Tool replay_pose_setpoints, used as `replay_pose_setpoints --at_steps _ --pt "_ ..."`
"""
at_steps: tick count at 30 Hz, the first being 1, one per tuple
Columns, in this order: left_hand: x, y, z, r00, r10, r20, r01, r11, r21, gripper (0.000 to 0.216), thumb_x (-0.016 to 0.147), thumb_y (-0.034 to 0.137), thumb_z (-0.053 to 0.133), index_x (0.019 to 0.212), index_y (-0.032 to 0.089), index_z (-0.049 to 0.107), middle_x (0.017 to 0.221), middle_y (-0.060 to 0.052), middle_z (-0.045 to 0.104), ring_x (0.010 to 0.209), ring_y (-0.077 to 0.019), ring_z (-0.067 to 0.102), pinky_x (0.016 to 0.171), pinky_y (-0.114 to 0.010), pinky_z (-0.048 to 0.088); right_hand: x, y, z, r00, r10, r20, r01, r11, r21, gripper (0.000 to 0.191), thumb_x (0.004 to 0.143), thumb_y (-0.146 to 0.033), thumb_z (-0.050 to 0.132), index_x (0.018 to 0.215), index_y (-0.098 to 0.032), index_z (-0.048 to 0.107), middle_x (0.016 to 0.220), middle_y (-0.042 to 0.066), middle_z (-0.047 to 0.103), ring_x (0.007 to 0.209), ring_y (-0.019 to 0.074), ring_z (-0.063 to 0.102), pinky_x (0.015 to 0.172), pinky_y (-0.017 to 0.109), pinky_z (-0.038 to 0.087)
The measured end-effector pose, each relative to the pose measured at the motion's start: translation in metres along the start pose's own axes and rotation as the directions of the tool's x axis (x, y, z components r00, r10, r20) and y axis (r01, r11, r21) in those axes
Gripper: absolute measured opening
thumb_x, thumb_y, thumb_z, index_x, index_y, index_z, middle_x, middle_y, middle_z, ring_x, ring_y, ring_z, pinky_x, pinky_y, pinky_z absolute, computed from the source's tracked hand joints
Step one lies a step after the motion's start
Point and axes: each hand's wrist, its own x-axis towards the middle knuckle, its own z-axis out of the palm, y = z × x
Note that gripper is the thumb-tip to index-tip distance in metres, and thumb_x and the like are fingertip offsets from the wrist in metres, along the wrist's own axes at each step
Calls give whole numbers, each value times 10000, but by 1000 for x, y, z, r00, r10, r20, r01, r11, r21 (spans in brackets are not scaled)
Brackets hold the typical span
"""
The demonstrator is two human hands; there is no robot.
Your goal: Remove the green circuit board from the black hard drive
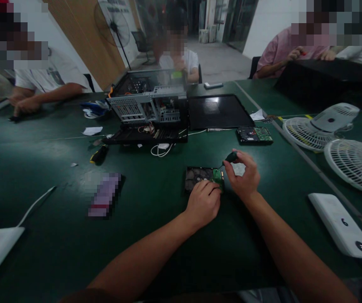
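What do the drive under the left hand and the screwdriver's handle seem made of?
Drive: probably metal, going by its dull, dark grey casing; the green end looks like a circuit board. Handle: likely plastic, from its dark, smooth-looking, rounded shape; rubber is possible.

Grey floor [220,63], white wall [271,21]

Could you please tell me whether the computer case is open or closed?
Open: the case shows its inner parts through an uncovered side.

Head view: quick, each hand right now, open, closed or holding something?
Left hand: fingers bent over the nearer hard drive; grip cannot be told.
Right hand: closed, holding a screwdriver.
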Motion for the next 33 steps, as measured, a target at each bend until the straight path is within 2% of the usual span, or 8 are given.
replay_pose_setpoints --at_steps 4,11,16,18,21,24,28,33 --pt "0 0 -1 1000 -1 12 1 1000 1 180 945 161 560 1072 183 685 1173 -92 701 1094 -270 601 939 -452 516 2 -2 2 1000 -8 19 7 998 65 618 909 -186 694 1417 -291 359 1446 140 553 1160 273 678 856 493 629" --pt "0 0 -1 1000 4 0 -4 1000 -1 187 963 175 542 1080 180 687 1182 -94 703 1114 -275 603 944 -459 520 10 -5 -8 998 -58 -22 54 991 -123 544 845 -222 775 1302 -301 492 1167 85 624 1085 276 641 910 507 586" --pt "0 0 -1 1000 -2 10 2 1000 2 186 949 162 558 1082 184 686 1180 -94 701 1108 -276 604 943 -462 519 11 -6 -11 996 -34 78 34 999 -6 565 889 -181 652 1390 -287 413 1269 115 599 1159 288 626 865 482 604" --pt "0 0 0 1000 1 9 -2 1000 2 185 952 165 557 1084 182 685 1185 -93 698 1116 -275 601 950 -460 517 11 -7 -10 996 -18 86 20 1000 -12 566 887 -176 649 1392 -280 414 1264 115 595 1099 268 642 804 438 610" --pt "0 0 0 1000 2 6 -2 1000 4 180 957 175 554 1081 180 685 1180 -92 699 1114 -273 603 946 -457 521 13 -10 -9 999 -24 44 28 995 -92 537 856 -200 723 1326 -274 475 1096 75 608 932 226 636 759 403 593" --pt "0 0 1 1000 0 7 0 1000 9 179 952 174 559 1078 184 686 1170 -95 702 1111 -276 606 937 -463 526 14 -14 -11 999 -18 40 22 994 -107 509 856 -231 738 1300 -277 494 1007 47 586 872 210 616 752 396 583" --pt "0 0 0 1000 9 4 -9 1000 1 178 948 176 565 1081 186 683 1176 -98 698 1114 -273 604 945 -461 524 15 -15 -13 997 5 83 -1 999 -52 477 883 -219 664 1326 -262 495 1133 88 598 952 233 640 783 426 590" --pt "0 -1 0 1000 0 15 0 1000 15 169 949 171 562 1067 186 681 1177 -89 698 1106 -275 601 953 -459 515 11 -11 -9 996 48 74 -52 997 58 515 897 -199 655 1359 -264 439 1316 128 617 1099 268 678 841 465 612"
